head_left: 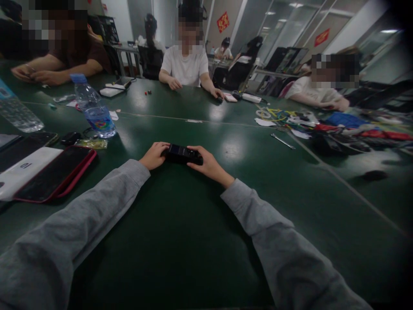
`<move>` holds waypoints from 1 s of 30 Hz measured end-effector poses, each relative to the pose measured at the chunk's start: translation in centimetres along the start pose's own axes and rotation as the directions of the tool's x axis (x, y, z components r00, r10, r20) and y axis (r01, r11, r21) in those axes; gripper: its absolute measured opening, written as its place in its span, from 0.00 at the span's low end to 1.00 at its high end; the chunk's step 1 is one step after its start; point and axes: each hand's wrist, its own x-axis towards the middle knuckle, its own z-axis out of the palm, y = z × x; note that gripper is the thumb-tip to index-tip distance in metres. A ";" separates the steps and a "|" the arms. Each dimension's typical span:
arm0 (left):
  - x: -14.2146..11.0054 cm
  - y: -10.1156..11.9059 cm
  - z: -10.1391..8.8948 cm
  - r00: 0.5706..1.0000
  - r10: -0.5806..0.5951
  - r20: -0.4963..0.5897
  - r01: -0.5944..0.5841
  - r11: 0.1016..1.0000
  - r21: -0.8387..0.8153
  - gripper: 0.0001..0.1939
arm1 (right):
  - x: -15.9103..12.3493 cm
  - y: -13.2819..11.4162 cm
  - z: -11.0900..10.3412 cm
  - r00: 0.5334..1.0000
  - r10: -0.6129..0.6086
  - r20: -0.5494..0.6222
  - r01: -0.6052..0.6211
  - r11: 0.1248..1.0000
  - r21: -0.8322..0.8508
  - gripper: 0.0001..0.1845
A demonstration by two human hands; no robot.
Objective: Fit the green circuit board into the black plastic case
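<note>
A small black device (181, 152) lies on the dark green table (180, 241) straight ahead of me. My left hand (154, 156) grips its left end with curled fingers. My right hand (207, 164) wraps round its right end, thumb on top. Both arms reach forward in grey sleeves. The underside of the device is hidden.
A water bottle (93, 110) stands at the left, with a red-cased phone (56, 174) and a white power bank (22, 170) nearer me. A metal wrench (283, 141) and a heap of coloured parts (338, 125) lie at the right. Three people sit across the table.
</note>
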 end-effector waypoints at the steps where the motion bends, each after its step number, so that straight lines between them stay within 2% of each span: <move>1: 0.0 0.0 0.0 1.000 0.001 -0.002 -0.001 1.000 -0.004 0.22 | 0.0 0.0 0.0 1.000 0.000 -0.010 0.000 1.000 -0.002 0.30; 7: 0.0 -0.2 0.0 1.000 0.008 -0.020 -0.009 0.999 -0.048 0.23 | -0.3 -0.2 0.3 0.999 0.019 -0.037 -0.019 1.000 0.010 0.30; 17: 0.0 0.0 -0.1 0.999 -0.050 -0.017 0.048 0.991 -0.122 0.24 | -0.6 -0.1 0.6 0.997 -0.009 -0.081 0.005 0.998 -0.055 0.30; 30: 0.0 -0.1 0.0 0.999 -0.044 -0.026 0.041 0.993 -0.111 0.24 | -0.5 -0.4 0.7 0.998 -0.021 -0.066 0.018 0.998 -0.052 0.28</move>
